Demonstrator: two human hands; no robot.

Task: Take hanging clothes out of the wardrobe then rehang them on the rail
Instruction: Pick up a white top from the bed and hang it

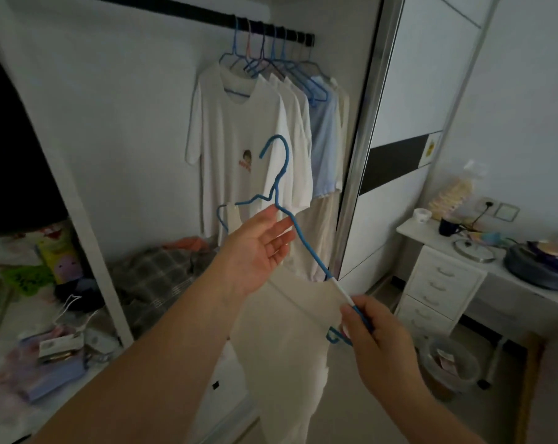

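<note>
The right hand [372, 334] pinched the blue hanger [298, 235] with its white garment [290, 347], the left hand [258, 248] lay open under it, ready for hooking onto the rail [207, 16].

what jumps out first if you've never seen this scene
A blue hanger tilted mid-frame, carrying a white garment: the right hand pinches its lower end, and the open left hand touches its neck. Behind, white and pale blue shirts hang bunched on the wardrobe's dark rail.

Matt blue coated hanger [303, 241], soft pale cloth garment [290, 347], glossy metal wardrobe door frame [364, 123]
</note>
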